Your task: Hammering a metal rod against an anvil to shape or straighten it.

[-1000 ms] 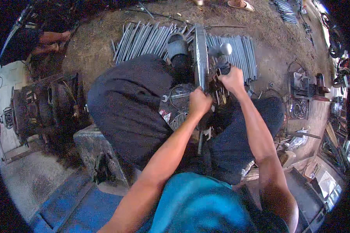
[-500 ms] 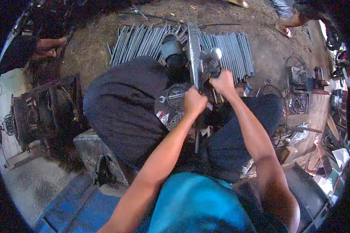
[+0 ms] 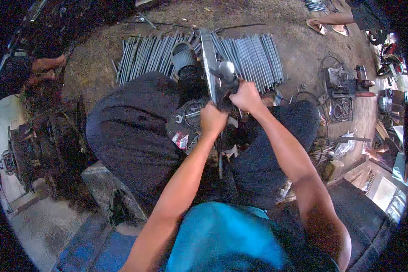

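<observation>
My left hand (image 3: 214,119) is closed on a thin metal rod (image 3: 221,167), whose near end shows below the fist, between my legs. A long silvery metal bar (image 3: 208,59) runs away from that fist; whether it touches the rod is hidden. Just to the right, my right hand (image 3: 245,96) is wrapped round a dark handle-like part of a tool or machine with a rounded shiny metal head (image 3: 226,69). Its exact kind cannot be made out. A grey ribbed motor housing (image 3: 184,59) stands left of the bar.
Two spreads of metal rods lie on the dirt ground, left (image 3: 145,59) and right (image 3: 251,59). A wrench (image 3: 179,119) lies near my left knee. A small machine (image 3: 342,84) sits at the right. Other people's legs show at the far left (image 3: 47,64) and far right (image 3: 333,19).
The whole view has shifted, so the scene sits a little further left. Both hands keep their grips, and the rounded metal head stays beside the bar.
</observation>
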`<action>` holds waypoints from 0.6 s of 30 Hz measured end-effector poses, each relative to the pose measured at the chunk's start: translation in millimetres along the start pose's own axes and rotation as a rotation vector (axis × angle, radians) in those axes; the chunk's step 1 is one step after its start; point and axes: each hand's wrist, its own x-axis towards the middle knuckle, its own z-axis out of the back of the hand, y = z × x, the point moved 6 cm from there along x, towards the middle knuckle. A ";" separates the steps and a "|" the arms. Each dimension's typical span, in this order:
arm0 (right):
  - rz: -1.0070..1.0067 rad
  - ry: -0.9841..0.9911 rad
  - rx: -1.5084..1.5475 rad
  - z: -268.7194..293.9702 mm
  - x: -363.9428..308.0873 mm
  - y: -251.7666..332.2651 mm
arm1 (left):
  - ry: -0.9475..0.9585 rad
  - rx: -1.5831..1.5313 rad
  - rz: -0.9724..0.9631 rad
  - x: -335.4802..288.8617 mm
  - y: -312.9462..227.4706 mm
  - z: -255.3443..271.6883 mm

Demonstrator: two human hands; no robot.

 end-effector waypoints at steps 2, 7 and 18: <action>0.026 -0.084 0.081 3.0 9.3 3.6 | 0.007 -0.059 0.019 1.1 3.3 -2.5; 0.050 -0.111 0.041 22.4 17.4 17.7 | -0.005 -0.037 -0.072 9.2 25.4 -7.9; 0.001 -0.145 0.003 -0.7 -1.7 6.6 | 0.013 -0.046 0.057 6.4 19.0 -10.4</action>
